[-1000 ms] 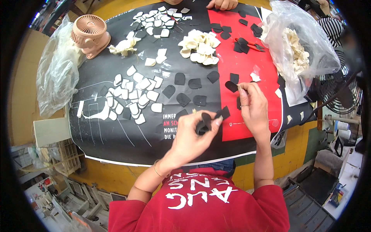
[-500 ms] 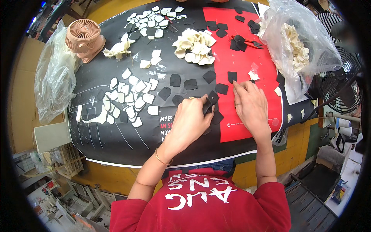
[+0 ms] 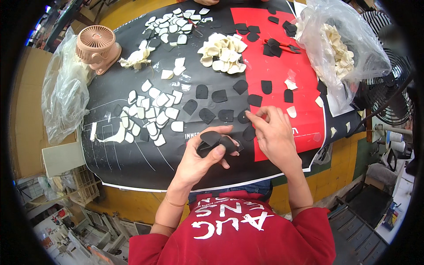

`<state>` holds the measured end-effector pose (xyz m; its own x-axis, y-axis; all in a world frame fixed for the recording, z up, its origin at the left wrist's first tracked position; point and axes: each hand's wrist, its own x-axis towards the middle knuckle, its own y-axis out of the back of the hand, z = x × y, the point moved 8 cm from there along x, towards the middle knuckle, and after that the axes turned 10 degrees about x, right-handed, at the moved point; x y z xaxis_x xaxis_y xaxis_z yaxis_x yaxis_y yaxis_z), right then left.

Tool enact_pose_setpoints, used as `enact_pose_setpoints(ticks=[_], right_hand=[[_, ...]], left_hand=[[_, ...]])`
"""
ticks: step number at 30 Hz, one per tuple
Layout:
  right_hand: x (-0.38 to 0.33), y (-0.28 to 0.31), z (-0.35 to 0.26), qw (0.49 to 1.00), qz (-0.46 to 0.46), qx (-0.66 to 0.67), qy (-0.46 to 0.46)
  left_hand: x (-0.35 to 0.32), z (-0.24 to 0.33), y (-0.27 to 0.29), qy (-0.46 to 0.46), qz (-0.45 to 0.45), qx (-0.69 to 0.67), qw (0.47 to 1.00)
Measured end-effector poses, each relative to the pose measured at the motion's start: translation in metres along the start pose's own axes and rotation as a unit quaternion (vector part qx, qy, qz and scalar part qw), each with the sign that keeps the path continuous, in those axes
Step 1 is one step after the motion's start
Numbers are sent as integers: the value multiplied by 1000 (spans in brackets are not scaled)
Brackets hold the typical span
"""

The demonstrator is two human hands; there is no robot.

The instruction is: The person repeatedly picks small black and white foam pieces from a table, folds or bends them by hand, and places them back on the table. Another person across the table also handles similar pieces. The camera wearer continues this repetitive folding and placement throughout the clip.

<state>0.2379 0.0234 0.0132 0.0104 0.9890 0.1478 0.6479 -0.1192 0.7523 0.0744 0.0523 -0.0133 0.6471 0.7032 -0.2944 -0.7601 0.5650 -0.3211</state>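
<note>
**A:** What are the hands doing?

**B:** The left hand (image 3: 201, 157) holds a small stack of black pieces (image 3: 216, 140) just above the table (image 3: 132, 159). Its fingers are curled under the stack and the thumb presses down on top, so the stack is pinched flat. The right hand (image 3: 274, 134) reaches just past it, thumb and forefinger pressed together on the edge of one loose black piece (image 3: 244, 117) lying on the black-and-red sheet (image 3: 304, 79) that covers the table.

**A:** What are the pieces like?

**B:** Thin, flat, rounded at one end, like little tongues. They look light and soft, probably foam or leather, so I would judge that they bend easily and do not break. Lying flat, one is best lifted by an edge with the fingertips; a stack is held with the thumb across the top.

**A:** What else is around?

**B:** More black pieces lie in loose rows just beyond the hands. To the left is a spread of white pieces (image 3: 152, 110) of the same shape. Farther back sit a heap of cream pieces (image 3: 223, 55) and a small pink fan (image 3: 97, 46). A clear plastic bag (image 3: 335, 44) of cream pieces stands at the right, an empty-looking bag (image 3: 64, 88) at the left. Another person's hand barely shows at the far edge.
</note>
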Motion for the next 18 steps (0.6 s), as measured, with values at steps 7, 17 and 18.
enact_pose_setpoints(ticks=[7, 17, 18], right_hand=[[-20, -10, -15, 891, 36, 442, -99], [-36, -20, -28, 923, 49, 380, -44], [-37, -16, -24, 921, 66, 377, -65]], left_hand=[[2, 2, -14, -87, 6, 43, 995], [-4, -8, -35, -66, 38, 90, 993], [-3, -15, -37, -28, 19, 15, 999]])
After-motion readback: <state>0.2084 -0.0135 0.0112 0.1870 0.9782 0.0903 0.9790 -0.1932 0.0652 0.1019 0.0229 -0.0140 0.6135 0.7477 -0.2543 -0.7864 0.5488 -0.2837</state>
